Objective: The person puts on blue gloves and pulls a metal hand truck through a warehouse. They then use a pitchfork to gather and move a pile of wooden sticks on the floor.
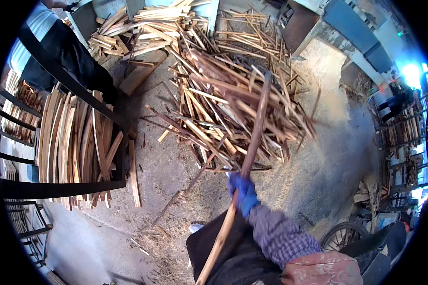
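Blue-gloved right hand (243, 192) wrapped tight round a long rough wooden pole (245, 166), tip apparently in a splintery heap of offcut slats (214, 99), sawdust-strewn floor (318, 161), left hand unseen.

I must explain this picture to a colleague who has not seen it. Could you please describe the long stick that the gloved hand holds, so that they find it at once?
Start at the big heap of wood strips in the middle of the dusty floor. From its near edge a long wooden pole runs down toward the lower edge, gripped midway by the right hand in a blue glove. It is round, far longer than any strip, and lifted off the ground.
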`<state>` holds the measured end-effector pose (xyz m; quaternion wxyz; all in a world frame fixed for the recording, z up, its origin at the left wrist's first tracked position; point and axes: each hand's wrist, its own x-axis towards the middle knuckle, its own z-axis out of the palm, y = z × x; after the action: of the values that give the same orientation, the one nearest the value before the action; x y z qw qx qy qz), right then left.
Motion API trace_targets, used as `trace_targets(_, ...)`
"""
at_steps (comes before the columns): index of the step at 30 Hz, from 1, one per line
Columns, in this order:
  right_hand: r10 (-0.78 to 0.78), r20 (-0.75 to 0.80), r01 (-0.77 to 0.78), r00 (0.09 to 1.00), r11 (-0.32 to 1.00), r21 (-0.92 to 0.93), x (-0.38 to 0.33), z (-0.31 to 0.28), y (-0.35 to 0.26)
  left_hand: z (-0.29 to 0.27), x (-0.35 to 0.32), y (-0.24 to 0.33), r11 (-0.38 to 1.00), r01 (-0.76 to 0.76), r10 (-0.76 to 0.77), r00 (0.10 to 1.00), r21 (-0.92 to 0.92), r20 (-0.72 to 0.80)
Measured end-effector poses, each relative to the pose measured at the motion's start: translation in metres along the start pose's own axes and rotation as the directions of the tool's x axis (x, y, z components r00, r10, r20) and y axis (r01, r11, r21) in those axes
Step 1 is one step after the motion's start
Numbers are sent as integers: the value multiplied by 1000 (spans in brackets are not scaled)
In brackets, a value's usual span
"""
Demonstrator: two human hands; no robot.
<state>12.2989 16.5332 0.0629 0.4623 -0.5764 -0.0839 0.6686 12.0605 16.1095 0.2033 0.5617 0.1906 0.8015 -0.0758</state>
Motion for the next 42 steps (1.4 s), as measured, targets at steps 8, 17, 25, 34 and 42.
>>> trace_targets(8,255,-36,-256,966,967,-7,-50,-26,25,-3,55,-5,998,29,-22,993,-61,112)
trace_targets(17,-286,51,264,957,931,253,173,33,-229,5,122,217,999,20,-24,994,41,105)
trace_targets(25,-347,-112,289,931,889,-355,349,22,-345,55,170,740,696,-718,718,695,-8,37)
trace_targets(34,-151,-158,75,976,910,-408,505,-80,-477,107,164,786,414,-521,888,413,-746,204)
trace_targets(42,13,-227,-101,974,918,-383,457,-90,-431,70,117,668,612,-387,564,825,-690,37)
